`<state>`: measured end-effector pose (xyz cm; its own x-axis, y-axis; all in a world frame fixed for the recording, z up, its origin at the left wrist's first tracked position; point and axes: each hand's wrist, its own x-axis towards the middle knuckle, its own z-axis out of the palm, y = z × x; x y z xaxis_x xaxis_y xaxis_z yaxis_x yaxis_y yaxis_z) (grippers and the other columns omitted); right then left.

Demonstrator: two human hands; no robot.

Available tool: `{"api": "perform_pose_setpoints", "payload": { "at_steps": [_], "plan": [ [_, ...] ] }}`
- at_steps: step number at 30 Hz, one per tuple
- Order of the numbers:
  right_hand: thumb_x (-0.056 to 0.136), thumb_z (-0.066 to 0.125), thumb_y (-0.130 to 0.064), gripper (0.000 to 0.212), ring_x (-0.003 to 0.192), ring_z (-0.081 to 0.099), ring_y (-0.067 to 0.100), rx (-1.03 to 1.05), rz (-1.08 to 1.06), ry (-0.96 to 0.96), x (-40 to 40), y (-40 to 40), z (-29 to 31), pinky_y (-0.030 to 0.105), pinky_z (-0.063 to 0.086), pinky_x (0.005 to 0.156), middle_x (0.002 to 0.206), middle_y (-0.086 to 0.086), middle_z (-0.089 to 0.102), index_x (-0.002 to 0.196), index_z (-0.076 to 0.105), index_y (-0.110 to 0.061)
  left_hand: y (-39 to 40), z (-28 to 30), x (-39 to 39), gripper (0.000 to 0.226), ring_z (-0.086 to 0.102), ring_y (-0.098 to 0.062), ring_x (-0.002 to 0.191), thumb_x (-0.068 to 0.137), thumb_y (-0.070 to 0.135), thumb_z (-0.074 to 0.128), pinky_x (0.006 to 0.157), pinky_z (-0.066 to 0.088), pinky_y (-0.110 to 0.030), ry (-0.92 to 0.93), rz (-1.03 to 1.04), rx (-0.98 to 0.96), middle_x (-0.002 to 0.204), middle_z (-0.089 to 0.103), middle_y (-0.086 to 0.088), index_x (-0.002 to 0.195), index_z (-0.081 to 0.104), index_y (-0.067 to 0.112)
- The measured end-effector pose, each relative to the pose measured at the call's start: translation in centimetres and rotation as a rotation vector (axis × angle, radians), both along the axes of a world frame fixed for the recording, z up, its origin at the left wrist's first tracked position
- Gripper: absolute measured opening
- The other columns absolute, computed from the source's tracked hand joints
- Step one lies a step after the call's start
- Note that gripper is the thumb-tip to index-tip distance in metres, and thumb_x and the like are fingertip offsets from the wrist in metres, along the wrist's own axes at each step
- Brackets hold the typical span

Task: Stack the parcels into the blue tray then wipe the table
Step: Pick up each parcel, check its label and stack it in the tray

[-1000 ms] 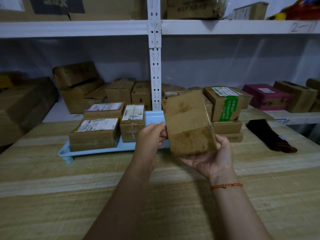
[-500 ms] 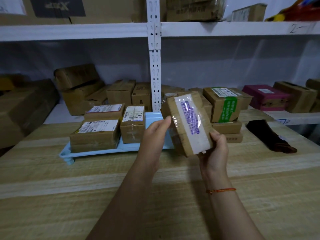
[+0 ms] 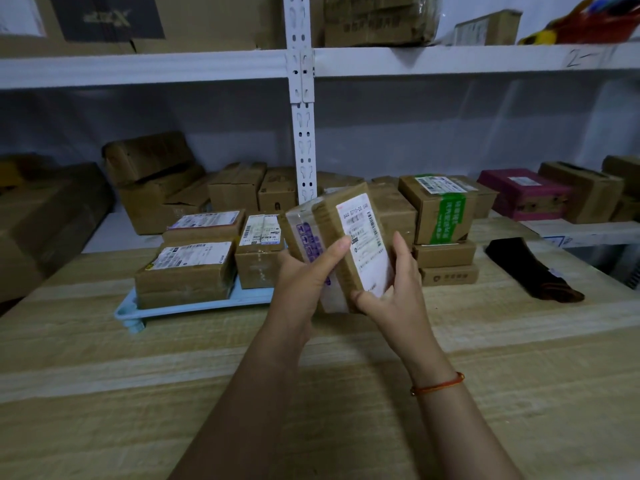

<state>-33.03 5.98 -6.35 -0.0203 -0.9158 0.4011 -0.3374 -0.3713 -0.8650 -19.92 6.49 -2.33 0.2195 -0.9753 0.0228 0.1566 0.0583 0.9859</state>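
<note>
Both hands hold one taped cardboard parcel (image 3: pixel 341 233) tilted above the wooden table (image 3: pixel 104 393), its shipping label facing the camera. The left hand (image 3: pixel 304 275) wraps its left side, fingers lying across the face; the right hand (image 3: pixel 398 282) cups its lower right corner. The blue tray (image 3: pixel 194 304), far left of them, carries three labelled parcels (image 3: pixel 187 268).

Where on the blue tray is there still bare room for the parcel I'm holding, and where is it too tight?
The tray looks bare at its right end, between the small box and the stack of boxes, though the held parcel and both hands hide most of it. The left end is crowded with labelled boxes. The near table is wide open.
</note>
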Motion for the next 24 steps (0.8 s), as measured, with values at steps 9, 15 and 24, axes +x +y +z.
{"api": "perform_pose_setpoints", "payload": {
  "at_steps": [9, 15, 24],
  "plan": [
    [0.055, 0.078, -0.049, 0.127, 0.137, 0.017, 0.005, -0.026, 0.003, 0.042, 0.0, 0.3, -0.1, 0.036, 0.025, 0.114, 0.151, -0.012, 0.019, 0.154, 0.001, -0.028, -0.3, -0.3, 0.4, 0.093, 0.056, -0.013, 0.115, 0.061, 0.032, 0.087, 0.076, 0.052, -0.024, -0.049, 0.034, -0.037, 0.131, 0.055, 0.002, 0.140, 0.038, 0.029],
    [0.064, 0.063, -0.055, 0.106, 0.140, 0.030, 0.011, -0.003, 0.026, -0.190, -0.1, -0.1, 0.0, 0.040, 0.034, 0.112, 0.150, -0.013, 0.027, 0.154, 0.012, -0.031, -0.3, -0.3, 0.8, 0.069, 0.060, -0.005, 0.098, 0.079, 0.021, 0.075, 0.070, 0.045, -0.023, 0.038, 0.009, 0.016, 0.119, 0.065, 0.006, 0.139, 0.040, 0.028],
    [0.063, 0.071, -0.055, 0.103, 0.113, 0.062, 0.021, 0.314, 0.103, -0.570, -0.6, -1.1, -0.3, 0.044, 0.050, 0.097, 0.132, 0.004, 0.057, 0.150, 0.021, -0.033, -1.4, -1.0, 1.4, 0.085, 0.066, -0.022, 0.106, 0.054, 0.061, 0.079, 0.102, 0.043, -0.052, 0.206, 0.040, 0.167, 0.105, 0.075, 0.003, 0.127, 0.055, 0.025]
  ]
}}
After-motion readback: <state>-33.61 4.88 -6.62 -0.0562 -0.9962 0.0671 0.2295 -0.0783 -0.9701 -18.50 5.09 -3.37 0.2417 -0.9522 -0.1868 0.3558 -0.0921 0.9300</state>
